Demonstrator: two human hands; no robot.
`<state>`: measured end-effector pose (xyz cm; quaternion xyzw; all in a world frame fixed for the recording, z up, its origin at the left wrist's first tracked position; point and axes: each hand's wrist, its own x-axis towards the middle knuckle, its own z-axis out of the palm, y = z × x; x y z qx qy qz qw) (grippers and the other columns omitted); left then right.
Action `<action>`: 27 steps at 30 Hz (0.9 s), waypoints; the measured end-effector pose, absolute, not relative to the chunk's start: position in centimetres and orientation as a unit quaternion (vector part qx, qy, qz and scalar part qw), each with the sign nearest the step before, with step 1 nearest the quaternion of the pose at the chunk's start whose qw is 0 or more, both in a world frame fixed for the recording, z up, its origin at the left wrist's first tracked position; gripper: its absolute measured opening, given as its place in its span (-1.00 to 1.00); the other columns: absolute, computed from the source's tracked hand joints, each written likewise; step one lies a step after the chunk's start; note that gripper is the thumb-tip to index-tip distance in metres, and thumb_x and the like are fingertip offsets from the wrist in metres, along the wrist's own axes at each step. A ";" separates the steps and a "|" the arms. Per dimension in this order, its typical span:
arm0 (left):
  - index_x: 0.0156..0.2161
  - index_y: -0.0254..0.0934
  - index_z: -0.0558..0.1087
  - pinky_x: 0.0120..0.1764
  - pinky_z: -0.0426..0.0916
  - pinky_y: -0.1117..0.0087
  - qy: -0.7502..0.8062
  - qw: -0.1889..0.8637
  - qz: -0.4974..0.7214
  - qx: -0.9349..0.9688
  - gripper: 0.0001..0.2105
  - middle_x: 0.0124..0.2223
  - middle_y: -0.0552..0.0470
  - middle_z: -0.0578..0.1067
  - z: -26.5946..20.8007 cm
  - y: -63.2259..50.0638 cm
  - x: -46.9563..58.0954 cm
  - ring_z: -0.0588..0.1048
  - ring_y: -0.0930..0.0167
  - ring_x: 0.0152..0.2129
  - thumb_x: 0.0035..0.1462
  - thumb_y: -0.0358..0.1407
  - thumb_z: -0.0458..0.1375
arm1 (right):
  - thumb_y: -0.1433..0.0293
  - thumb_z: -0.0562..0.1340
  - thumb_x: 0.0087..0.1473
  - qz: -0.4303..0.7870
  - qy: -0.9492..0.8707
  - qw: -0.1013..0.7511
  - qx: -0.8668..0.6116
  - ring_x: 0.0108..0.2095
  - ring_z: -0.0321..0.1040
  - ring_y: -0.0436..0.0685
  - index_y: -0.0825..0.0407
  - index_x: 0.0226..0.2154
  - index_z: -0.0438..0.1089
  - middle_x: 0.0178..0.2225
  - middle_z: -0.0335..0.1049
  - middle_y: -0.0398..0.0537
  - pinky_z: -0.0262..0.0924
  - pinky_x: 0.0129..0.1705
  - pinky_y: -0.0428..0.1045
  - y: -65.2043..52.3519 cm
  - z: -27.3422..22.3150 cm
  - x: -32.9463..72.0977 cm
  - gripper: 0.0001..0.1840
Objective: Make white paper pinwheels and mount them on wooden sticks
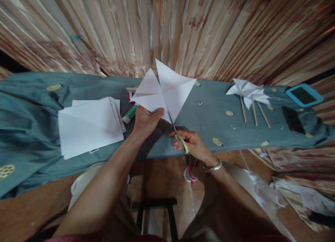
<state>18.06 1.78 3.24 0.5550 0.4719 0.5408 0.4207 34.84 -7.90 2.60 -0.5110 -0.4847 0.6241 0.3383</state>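
My left hand (pixel 148 120) is closed on a white sheet of paper (pixel 176 90), thumb on top, holding it up over the table. The sheet is creased and has slits running in from its edges. In my right hand (pixel 192 142) is a pair of scissors (pixel 181 141) with pale green handles. Their blades meet the paper at its near corner, along a slit. Beside my left hand lies a green and white glue stick (pixel 130 112). A small red and white box (pixel 131 92) is partly hidden behind the paper.
A stack of white paper (pixel 90 125) lies at the left on the teal tablecloth (pixel 211 112). Paper pinwheels (pixel 248 92) on wooden sticks (pixel 254 113) rest at the right, near a black phone (pixel 293 119) and a blue-framed tablet (pixel 304 95). Behind the table hangs a pleated curtain (pixel 167 32).
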 end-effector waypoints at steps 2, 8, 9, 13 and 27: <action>-0.53 -0.29 0.38 -0.49 0.25 0.46 0.471 0.423 0.541 0.554 -0.89 -0.52 0.12 0.42 3.3 1.8 18.1 0.34 0.47 -0.57 -0.19 -0.33 0.23 | 0.05 0.43 -0.19 0.625 -0.478 0.342 -0.515 -0.55 0.33 -0.06 0.05 -0.26 0.47 -0.54 0.41 -0.20 0.27 -0.47 -0.13 -7.9 2.6 34.8 -0.49; -0.51 -0.29 0.39 -0.46 0.26 0.45 0.467 0.423 0.546 0.553 -0.89 -0.51 0.12 0.43 3.3 1.8 18.1 0.34 0.47 -0.56 -0.19 -0.34 0.24 | 0.07 0.44 -0.20 0.626 -0.470 0.345 -0.518 -0.56 0.33 -0.07 0.05 -0.28 0.48 -0.56 0.40 -0.21 0.26 -0.49 -0.14 -7.9 2.7 34.7 -0.51; -0.51 -0.29 0.38 -0.47 0.25 0.45 0.464 0.424 0.546 0.554 -0.89 -0.51 0.12 0.42 3.3 1.8 18.1 0.33 0.47 -0.57 -0.18 -0.34 0.23 | 0.07 0.44 -0.21 0.626 -0.470 0.346 -0.517 -0.56 0.32 -0.07 0.05 -0.28 0.48 -0.56 0.40 -0.21 0.26 -0.49 -0.14 -7.9 2.7 34.6 -0.52; -0.51 -0.29 0.38 -0.45 0.25 0.43 0.452 0.424 0.546 0.564 -0.90 -0.52 0.13 0.41 3.1 1.8 18.0 0.32 0.47 -0.58 -0.15 -0.33 0.23 | 0.07 0.44 -0.22 0.626 -0.465 0.350 -0.518 -0.58 0.31 -0.07 0.04 -0.30 0.48 -0.58 0.39 -0.23 0.27 -0.49 -0.14 -7.8 2.6 34.6 -0.52; -0.54 -0.22 0.38 -0.49 0.27 0.43 0.475 0.429 0.536 0.551 -0.91 -0.53 0.12 0.42 3.8 1.7 18.0 0.34 0.44 -0.57 -0.19 -0.36 0.23 | 0.08 0.45 -0.23 0.625 -0.460 0.357 -0.521 -0.59 0.32 -0.07 0.03 -0.31 0.49 -0.59 0.37 -0.23 0.26 -0.51 -0.14 -7.8 2.6 34.5 -0.53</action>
